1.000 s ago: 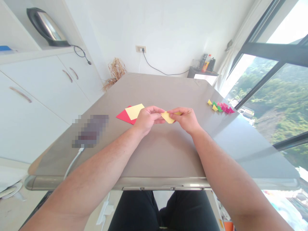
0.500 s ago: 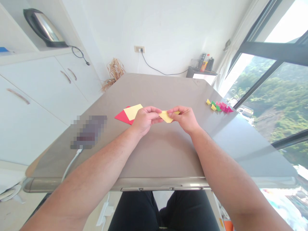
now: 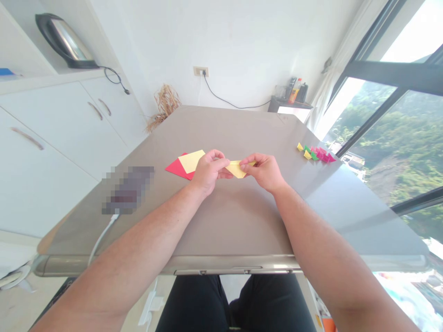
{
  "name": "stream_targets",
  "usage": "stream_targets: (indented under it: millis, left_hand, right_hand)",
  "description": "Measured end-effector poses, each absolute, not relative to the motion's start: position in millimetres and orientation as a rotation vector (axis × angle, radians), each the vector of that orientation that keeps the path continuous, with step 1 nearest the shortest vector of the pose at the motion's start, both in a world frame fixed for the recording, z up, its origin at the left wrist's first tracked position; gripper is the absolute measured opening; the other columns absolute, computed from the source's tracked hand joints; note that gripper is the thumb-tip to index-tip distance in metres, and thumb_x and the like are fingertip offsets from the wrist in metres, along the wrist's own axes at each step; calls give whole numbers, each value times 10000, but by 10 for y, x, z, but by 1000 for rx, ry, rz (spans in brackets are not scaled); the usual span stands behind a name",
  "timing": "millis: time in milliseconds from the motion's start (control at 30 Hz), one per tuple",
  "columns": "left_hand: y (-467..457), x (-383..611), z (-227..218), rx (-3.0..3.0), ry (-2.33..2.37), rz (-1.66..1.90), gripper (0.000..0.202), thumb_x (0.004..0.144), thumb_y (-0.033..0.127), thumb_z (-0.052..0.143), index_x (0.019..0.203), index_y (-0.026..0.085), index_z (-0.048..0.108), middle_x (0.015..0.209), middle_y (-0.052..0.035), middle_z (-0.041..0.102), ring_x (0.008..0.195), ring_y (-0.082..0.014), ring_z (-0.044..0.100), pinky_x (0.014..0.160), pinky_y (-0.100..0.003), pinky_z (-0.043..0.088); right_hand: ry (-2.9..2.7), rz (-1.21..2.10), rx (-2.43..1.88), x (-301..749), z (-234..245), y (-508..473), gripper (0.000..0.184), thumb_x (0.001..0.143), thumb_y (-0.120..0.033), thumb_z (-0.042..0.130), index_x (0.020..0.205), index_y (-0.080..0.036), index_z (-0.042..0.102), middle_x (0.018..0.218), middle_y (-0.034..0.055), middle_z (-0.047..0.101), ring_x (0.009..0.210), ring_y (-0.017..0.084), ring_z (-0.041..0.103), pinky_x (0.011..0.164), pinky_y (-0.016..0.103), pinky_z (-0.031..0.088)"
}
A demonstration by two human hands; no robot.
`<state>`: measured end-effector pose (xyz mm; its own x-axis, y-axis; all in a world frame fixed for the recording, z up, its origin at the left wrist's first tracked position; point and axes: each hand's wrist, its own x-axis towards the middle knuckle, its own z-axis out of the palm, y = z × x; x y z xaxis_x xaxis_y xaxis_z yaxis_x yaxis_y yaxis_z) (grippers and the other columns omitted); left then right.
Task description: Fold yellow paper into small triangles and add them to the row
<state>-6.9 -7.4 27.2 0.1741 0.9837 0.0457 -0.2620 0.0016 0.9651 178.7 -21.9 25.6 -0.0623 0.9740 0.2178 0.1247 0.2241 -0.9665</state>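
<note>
Head view, mid-frame: the left hand (image 3: 207, 173) and right hand (image 3: 266, 171) pinch a folded, pointed yellow paper (image 3: 236, 170) between thumbs and fingers over a smooth grey-brown table (image 3: 235, 221), a flat pale-yellow sheet (image 3: 189, 161) overlapping a red sheet (image 3: 177, 169) left of centre.

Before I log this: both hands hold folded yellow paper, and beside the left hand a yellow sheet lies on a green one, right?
No: the head view shows the yellow sheet beside the left hand lying on a red sheet, not green. Left hand and right hand do hold folded yellow paper.
</note>
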Motion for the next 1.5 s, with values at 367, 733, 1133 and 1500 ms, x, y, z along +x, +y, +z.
stream_targets:
  millis: [367,733,1133,1500]
  left_hand:
    - [-38,-114,233,1234,924,1101,252,646,270,842,848,171,727,863,-56,742,818,-209,708,765,-380,574]
    - [-57,-77,205,1387,1003,1055,178,715,331,787,824,193,758,812,-44,751,774,-210,700,743,-361,552]
    - [-72,-86,201,1485,1056,1087,264,743,454,786,784,197,737,803,-39,747,768,-198,676,728,-319,506]
    - [-66,-93,182,1516,1018,1051,280,742,471,786,762,197,735,747,-18,712,696,-164,626,681,-294,472]
  right_hand:
    - [-1465,985,-1108,1761,269,-246,152,702,-297,772,809,-197,730,697,10,714,638,173,678,659,346,582]
    - [-1396,929,-1167,1727,333,-280,455,693,-217,686,1148,-214,665,706,-43,693,633,141,651,683,320,579]
    - [-1381,928,-1259,1684,314,-271,150,690,-301,749,789,-209,685,680,-20,665,578,134,612,579,289,515]
    - [-1385,1027,-1242,1678,313,-286,138,726,-302,728,669,-199,657,573,-7,651,529,133,609,546,267,509]
